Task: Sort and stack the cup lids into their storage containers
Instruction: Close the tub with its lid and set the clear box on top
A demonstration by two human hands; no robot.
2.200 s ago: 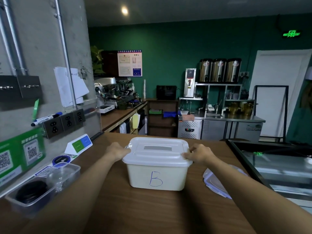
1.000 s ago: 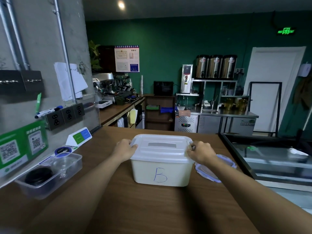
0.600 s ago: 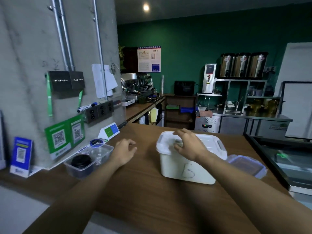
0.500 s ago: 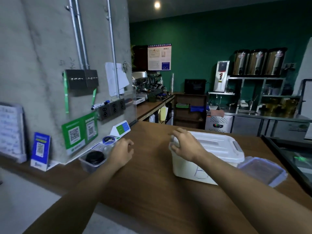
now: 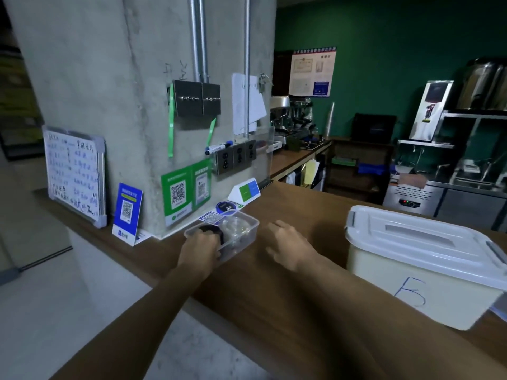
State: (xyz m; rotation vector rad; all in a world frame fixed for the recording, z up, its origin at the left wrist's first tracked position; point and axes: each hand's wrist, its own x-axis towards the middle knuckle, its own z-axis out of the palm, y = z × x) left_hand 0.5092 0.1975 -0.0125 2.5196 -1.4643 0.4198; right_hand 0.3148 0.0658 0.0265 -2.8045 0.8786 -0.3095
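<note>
A small clear container [image 5: 253, 224] stands on the wooden counter [image 5: 274, 297] by the concrete pillar. It holds black cup lids [image 5: 210, 230] at its left end and clear cup lids [image 5: 236, 226] at its right. My left hand [image 5: 200, 249] grips its near left end, fingers over the rim. My right hand [image 5: 288, 242] hovers just right of it with spread fingers, holding nothing. The white storage box marked B [image 5: 411, 286] sits at the right with its lid [image 5: 411, 237] closed.
The pillar [image 5: 123, 105] carries QR stickers, sockets and a marker. A whiteboard [image 5: 74, 174], a blue QR stand [image 5: 127, 212] and a small green-blue sign [image 5: 247, 192] stand along it. The counter's edge drops off at the left. A clear flat lid [image 5: 500, 311] pokes out behind the box.
Both hands left the white box and moved left. My left hand reached the clear container and took hold of it; my view turned left.
</note>
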